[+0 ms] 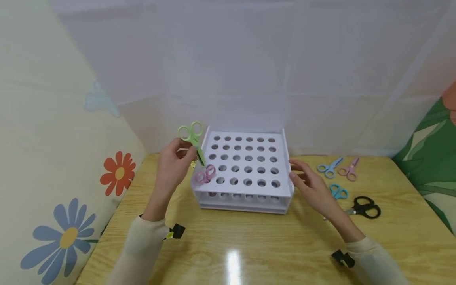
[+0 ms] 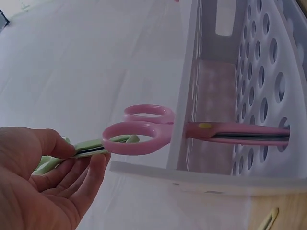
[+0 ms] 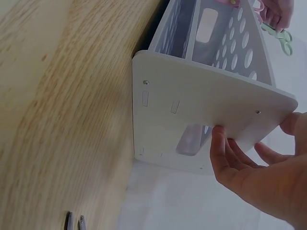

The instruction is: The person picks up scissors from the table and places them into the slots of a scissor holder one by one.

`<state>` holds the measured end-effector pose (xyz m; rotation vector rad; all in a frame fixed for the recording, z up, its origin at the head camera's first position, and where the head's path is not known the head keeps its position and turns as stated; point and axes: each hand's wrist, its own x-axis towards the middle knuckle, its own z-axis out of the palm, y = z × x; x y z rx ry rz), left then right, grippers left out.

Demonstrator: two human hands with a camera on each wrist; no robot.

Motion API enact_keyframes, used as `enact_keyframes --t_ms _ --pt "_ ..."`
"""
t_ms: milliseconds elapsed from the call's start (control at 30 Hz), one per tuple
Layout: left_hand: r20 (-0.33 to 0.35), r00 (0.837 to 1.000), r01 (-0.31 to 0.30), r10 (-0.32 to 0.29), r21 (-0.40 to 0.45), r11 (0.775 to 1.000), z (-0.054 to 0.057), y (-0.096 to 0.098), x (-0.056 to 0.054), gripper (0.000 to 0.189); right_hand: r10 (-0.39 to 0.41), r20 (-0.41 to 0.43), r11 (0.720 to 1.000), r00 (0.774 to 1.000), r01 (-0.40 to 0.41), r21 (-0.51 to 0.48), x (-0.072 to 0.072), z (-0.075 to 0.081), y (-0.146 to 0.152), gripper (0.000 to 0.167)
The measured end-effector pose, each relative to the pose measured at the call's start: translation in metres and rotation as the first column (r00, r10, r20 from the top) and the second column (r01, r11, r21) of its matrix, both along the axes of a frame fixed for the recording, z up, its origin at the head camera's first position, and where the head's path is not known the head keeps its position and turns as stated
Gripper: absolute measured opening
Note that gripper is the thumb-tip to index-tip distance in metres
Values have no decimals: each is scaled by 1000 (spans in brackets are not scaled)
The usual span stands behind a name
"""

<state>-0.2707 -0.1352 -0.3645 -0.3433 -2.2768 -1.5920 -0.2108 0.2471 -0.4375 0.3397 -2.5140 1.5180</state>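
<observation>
My left hand (image 1: 173, 162) pinches a pair of light green scissors (image 1: 195, 139), handle loops up and blades slanting down over the rack's left edge. Just below them, pink scissors (image 1: 204, 176) stand in a front-left hole of the white rack (image 1: 242, 192); in the left wrist view their blades (image 2: 240, 132) pass through the upper plate into a hole in the lower one. My right hand (image 1: 313, 188) rests its fingers on the rack's right side panel (image 3: 187, 96), beside the handle cutout and at the top edge.
Right of the rack lie blue scissors (image 1: 329, 168), pink scissors (image 1: 349, 170), turquoise scissors (image 1: 338, 192) and larger black-handled scissors (image 1: 367, 208), close to my right forearm. A small yellow piece (image 2: 269, 219) lies on the table left of the rack. White cloth (image 1: 228, 71) hangs behind.
</observation>
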Motion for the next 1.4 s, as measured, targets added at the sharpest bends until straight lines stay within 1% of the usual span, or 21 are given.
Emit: enact_keyframes --t_ms 33,133,233,433,533,700,833,933,1067,1200,1400 --pt "5 1000 9 -9 7 1000 -1 1 -1 17 1 0 1000 1000 -1 -2 0 0 -1 49" --pt "18 1000 14 -13 -28 1000 -5 1 -5 20 4 -1 1000 1000 -4 -5 0 2 -3 49" --pt "17 1000 15 -14 -85 996 -6 1 -7 21 10 -9 1000 1000 -10 -3 0 3 -3 49" --pt "-13 999 41 -45 -216 976 -6 -1 -10 19 4 -32 1000 999 -4 12 -1 4 0 48" --pt "-12 999 36 -40 -252 967 -5 -2 -11 19 1 -36 1000 999 -1 14 0 3 1 48" --pt "1 999 39 -41 -274 961 -6 0 -13 17 7 -36 1000 999 -7 -5 0 2 1 48" --pt "43 998 54 -43 -315 947 -11 2 -14 18 9 -45 1000 999 -10 -15 0 1 0 47" --pt "77 997 52 -27 -349 936 -15 2 -13 20 11 -57 1000 998 -12 -14 -1 0 1 47" --pt "110 994 42 -3 -354 934 -18 2 -12 20 9 -70 1000 998 -9 -8 -2 -1 1 46" --pt "134 991 50 -3 -347 937 -21 1 -14 23 9 -76 1000 997 -10 -8 -2 -2 1 46" --pt "140 988 103 -64 -297 949 -20 -3 -16 39 7 -73 1000 997 -8 -12 -1 -3 -1 46"
